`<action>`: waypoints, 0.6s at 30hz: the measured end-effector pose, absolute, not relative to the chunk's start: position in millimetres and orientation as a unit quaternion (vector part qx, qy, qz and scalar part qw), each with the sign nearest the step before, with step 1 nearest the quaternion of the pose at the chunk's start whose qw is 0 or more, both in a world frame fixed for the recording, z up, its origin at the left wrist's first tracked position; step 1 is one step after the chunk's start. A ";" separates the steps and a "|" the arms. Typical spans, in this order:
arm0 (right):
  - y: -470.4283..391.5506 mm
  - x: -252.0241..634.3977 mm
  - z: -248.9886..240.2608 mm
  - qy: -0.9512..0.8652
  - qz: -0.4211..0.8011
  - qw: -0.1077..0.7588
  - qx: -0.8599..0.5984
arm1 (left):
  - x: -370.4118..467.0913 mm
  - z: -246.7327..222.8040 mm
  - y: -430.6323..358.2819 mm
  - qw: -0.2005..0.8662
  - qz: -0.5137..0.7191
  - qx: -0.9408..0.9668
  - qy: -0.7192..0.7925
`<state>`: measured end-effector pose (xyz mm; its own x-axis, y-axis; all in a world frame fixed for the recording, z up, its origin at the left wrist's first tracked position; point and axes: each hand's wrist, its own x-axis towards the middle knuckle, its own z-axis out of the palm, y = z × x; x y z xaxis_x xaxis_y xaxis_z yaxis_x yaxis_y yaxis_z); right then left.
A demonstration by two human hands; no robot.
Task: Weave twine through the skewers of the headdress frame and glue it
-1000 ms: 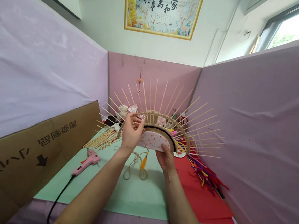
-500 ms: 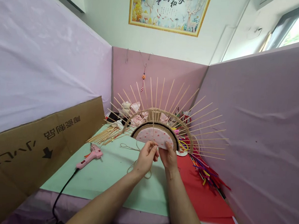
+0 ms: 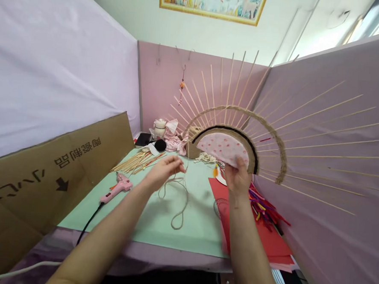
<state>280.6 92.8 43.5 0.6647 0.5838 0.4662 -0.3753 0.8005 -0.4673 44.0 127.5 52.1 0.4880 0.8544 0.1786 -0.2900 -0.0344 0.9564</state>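
Your right hand (image 3: 238, 177) gripped the stick fan (image 3: 283, 162) by the lower edge of its dotted half-round centre (image 3: 223, 146), raised over the table's right side. Your left hand (image 3: 166, 170) pinched the twine (image 3: 186, 202) at its fingertips; slack loops hung towards the green sheet (image 3: 199, 237). The black band (image 3: 222, 127) and fibre arch (image 3: 233, 107) were in place, while the outer stick ends stood bare, so that part looked unfinished. Farther left, beyond the pink glue gun (image 3: 117, 189), lay loose sticks (image 3: 135, 161).
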 end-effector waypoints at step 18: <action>103.9 299.0 108.4 -0.296 0.220 0.921 -0.128 | -7.9 -14.9 148.5 0.627 0.114 0.699 0.324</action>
<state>299.0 103.9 108.4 0.7277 0.4803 0.4896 -0.3289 0.8708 -0.3654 -7.9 148.5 -14.9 0.7645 0.5956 -0.2468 0.3103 -0.0044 0.9506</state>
